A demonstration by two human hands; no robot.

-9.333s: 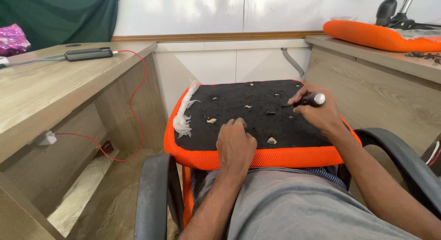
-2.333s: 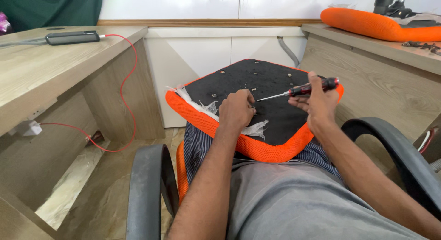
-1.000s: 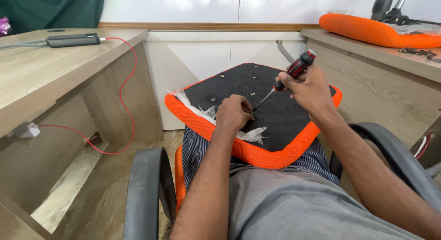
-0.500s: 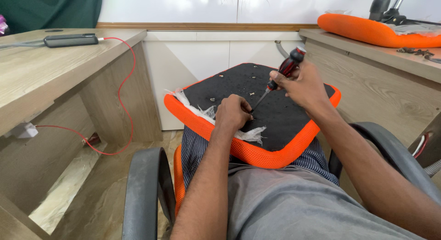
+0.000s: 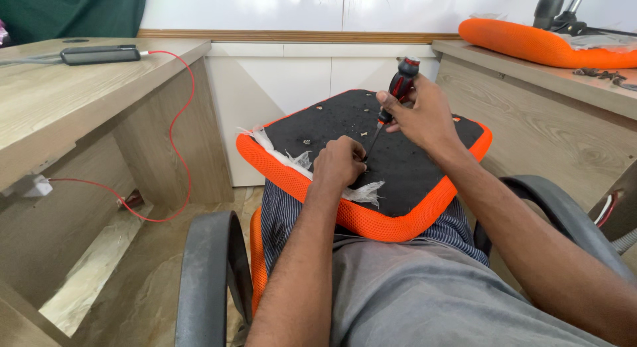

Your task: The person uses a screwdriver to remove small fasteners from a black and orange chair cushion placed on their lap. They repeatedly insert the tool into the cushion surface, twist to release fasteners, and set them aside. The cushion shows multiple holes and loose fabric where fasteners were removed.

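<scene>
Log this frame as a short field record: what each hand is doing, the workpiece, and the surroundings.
Left hand: left hand fisted, pressing on the seat cushion beside the screwdriver tip
Right hand: right hand grips the red-and-black screwdriver, tilted, tip down on the black underside
Workpiece: orange mesh cushion, underside up on the person's lap, torn plastic wrap along its edge
Seat: office chair, armrest on the left
Left side: wooden desk with a red cable
Right side: second orange cushion on a desk

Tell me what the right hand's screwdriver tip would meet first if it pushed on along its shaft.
Probably the black underside of the seat cushion, right beside the left hand fingers; the screwdriver in the right hand slants down there.
</scene>
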